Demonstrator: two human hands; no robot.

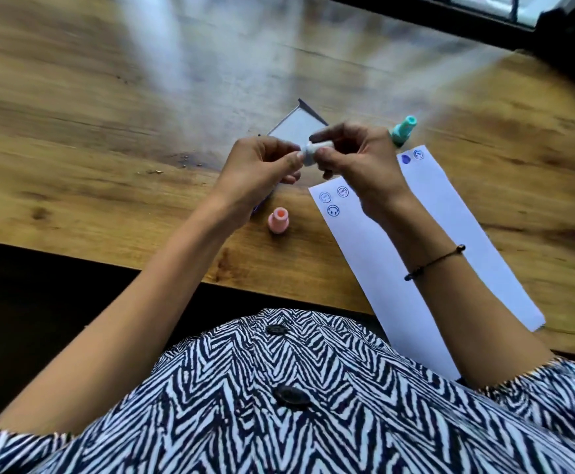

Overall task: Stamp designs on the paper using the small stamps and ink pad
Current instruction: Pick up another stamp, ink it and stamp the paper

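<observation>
White paper (426,254), cut as a long strip, is laid slantwise on the wooden table (108,138) to the right, and part of the work is already recorded on it: three round face prints (333,211) are grouped near its far left corner, and at the far end one more face print (418,154) is seen beside a solid purple blot (405,159). Five marks in all are counted, four of them clean designs, while the greater part of the strip is left bare, so the task is judged well begun but far from finished. Three small stamps are counted. A pale stamp (317,150) is held above the table, just over the ink pad, between both hands: the left hand (262,165) is closed on one end with fingertips and thumb, and the right hand (358,159) is pinched around the other. Whether a cap is being pulled off or pushed on cannot be told. A pink stamp (278,220) is stood upright near the table edge, and a teal stamp (404,131) is set just beyond the paper's far end. One ink pad (296,126), opened, is partly hidden behind the hands. A thin bracelet (433,262) is worn on the right wrist.
</observation>
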